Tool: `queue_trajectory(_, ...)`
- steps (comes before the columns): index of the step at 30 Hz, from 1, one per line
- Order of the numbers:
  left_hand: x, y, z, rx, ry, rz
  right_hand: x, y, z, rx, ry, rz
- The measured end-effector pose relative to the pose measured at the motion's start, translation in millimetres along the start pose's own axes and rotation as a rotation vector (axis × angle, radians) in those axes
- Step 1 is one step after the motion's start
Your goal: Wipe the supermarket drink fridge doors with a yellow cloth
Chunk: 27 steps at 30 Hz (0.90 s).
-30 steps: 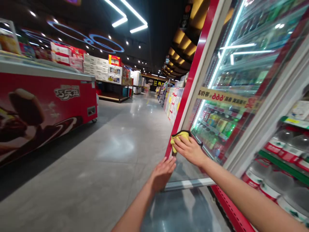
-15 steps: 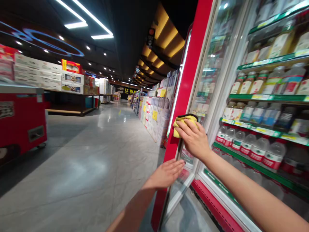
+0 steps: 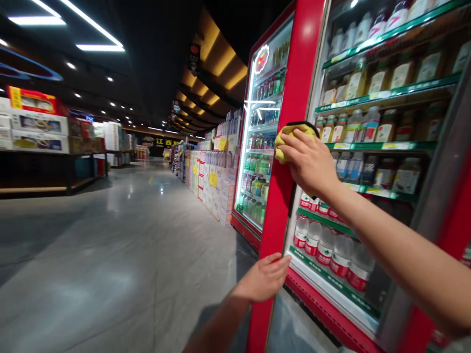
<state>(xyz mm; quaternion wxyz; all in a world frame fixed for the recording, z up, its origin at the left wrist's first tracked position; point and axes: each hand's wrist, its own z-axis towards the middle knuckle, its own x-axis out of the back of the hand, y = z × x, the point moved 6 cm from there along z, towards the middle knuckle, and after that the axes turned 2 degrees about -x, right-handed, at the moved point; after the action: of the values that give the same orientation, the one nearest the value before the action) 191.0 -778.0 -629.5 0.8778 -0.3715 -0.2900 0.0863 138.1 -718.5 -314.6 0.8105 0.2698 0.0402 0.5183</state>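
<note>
A yellow cloth with a dark edge (image 3: 282, 147) is pressed against the red door frame (image 3: 296, 93) of a drinks fridge. My right hand (image 3: 312, 159) has its fingers over the cloth and holds it there. Lower down, my left hand (image 3: 267, 278) rests against the same frame near its inner edge, fingers stretched out and holding nothing. Behind the frame, bottles with red labels (image 3: 340, 252) stand on the fridge's lower shelves, and the right forearm crosses in front of some of them.
A second lit fridge (image 3: 257, 147) stands beyond the door. Stacked cartons (image 3: 211, 181) line the aisle further back. At the left, white boxes (image 3: 39, 130) lie on a dark display table (image 3: 37, 171). Grey floor (image 3: 128, 255) spans the aisle.
The door has swung closer to the fridge body, and the view has turned right. My right hand and the cloth have moved up the frame. The second fridge now shows more fully.
</note>
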Motion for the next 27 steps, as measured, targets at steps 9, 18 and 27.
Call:
queue_trajectory(9,-15.7,25,44,-0.173,0.106,-0.081,14,32,-84,0.022,-0.046,0.138)
queue_trajectory(18,-21.1,38,83,-0.251,0.172,-0.236,15,36,-217,0.007,-0.25,0.136)
queue_trajectory(27,-37.0,23,109,-0.151,0.295,-0.3,4,26,-389,-0.188,-0.181,0.186)
